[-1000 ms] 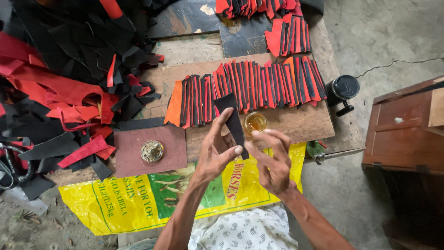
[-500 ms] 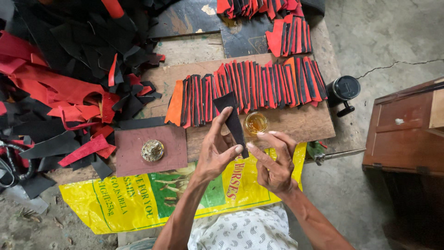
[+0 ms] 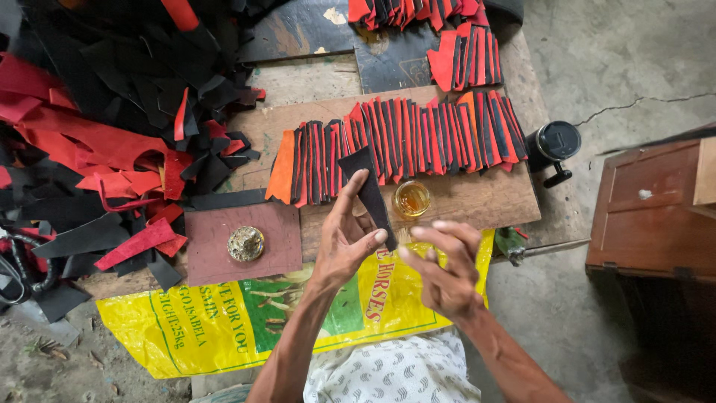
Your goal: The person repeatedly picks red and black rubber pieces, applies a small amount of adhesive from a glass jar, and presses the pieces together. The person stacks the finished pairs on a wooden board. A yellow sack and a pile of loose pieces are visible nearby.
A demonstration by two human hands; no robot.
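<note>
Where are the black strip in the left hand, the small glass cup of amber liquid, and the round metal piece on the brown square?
black strip (image 3: 371, 186), head view, middle of strip.
glass cup (image 3: 412, 198), head view, amber liquid surface.
round metal piece (image 3: 245, 243), head view, its centre.

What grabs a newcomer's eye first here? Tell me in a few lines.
The long row of overlapping red and black strips across the wooden board stands out first. In front of it, the left hand holds up a dark tapered piece while the right hand hovers beside it, open. To the left sprawls a heap of red and black scraps.
</note>
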